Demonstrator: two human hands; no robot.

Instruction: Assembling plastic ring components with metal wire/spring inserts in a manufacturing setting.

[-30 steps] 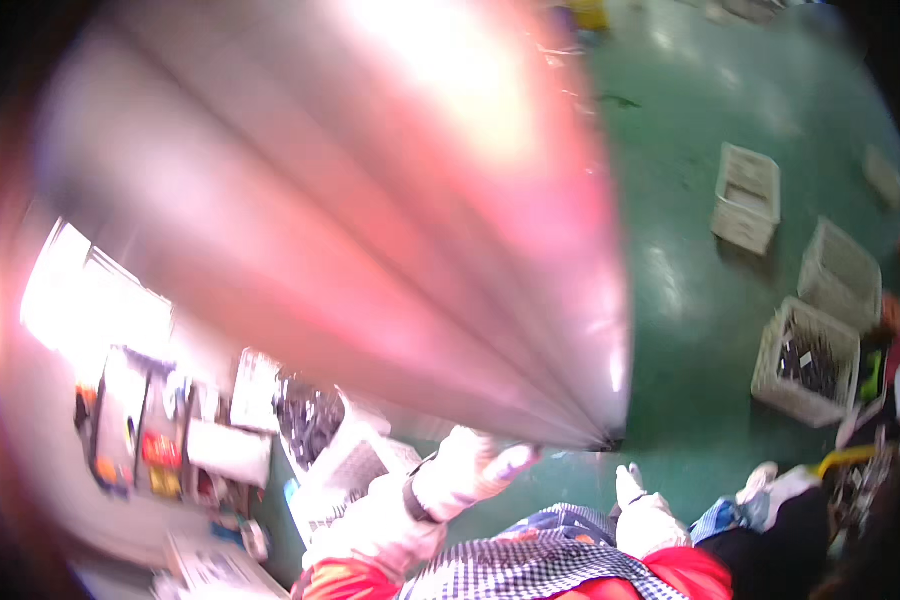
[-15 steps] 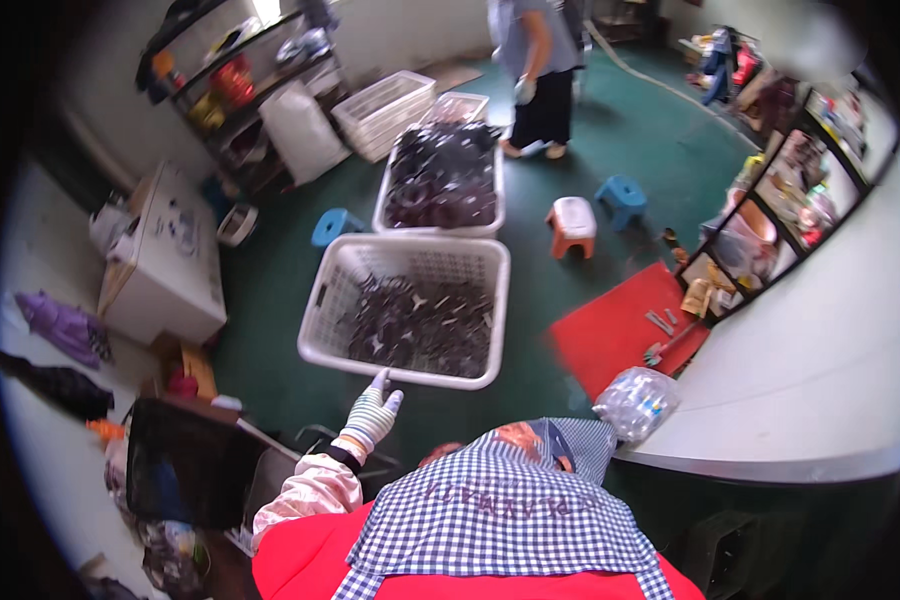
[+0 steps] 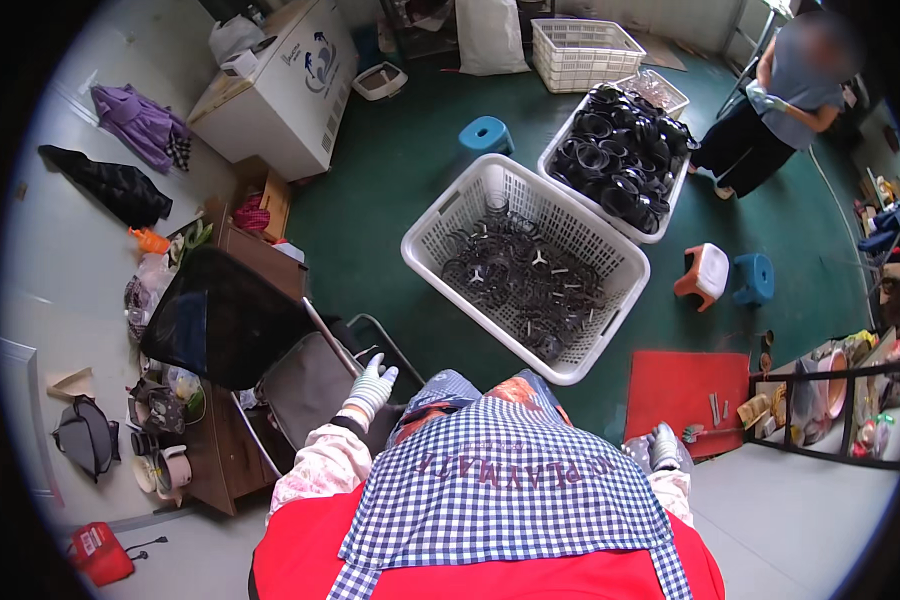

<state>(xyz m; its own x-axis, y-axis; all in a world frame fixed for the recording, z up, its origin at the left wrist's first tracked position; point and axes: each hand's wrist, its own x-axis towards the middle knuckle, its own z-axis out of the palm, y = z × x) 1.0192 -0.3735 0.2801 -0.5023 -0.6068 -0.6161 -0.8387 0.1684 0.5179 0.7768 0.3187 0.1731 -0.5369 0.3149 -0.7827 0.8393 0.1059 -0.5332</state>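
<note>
My left hand (image 3: 372,388), in a striped knit glove, is held out over the edge of a chair with a grey seat (image 3: 310,388). Its fingers are apart and hold nothing. By the right side of my checked apron (image 3: 510,485) hangs my right hand (image 3: 664,448), gloved too; its fingers look extended and I see nothing in them. Ahead of me on the floor stands a white slatted crate (image 3: 440,240) with thin black ring-like parts (image 3: 515,265) and a few small white pieces inside. Neither hand touches it.
Behind it, another white crate (image 3: 653,238) is heaped with black rings (image 3: 620,150). Nearby are a blue stool (image 3: 486,136), an orange-and-white stool (image 3: 705,275) and another blue stool (image 3: 755,278). A red mat (image 3: 670,390) lies right; a person (image 3: 795,95) stands far right.
My view has swung left, so the crates now appear farther right. My left hand has drawn back from the near crate's rim. My right hand has come into view; the clear plastic bag no longer shows.
</note>
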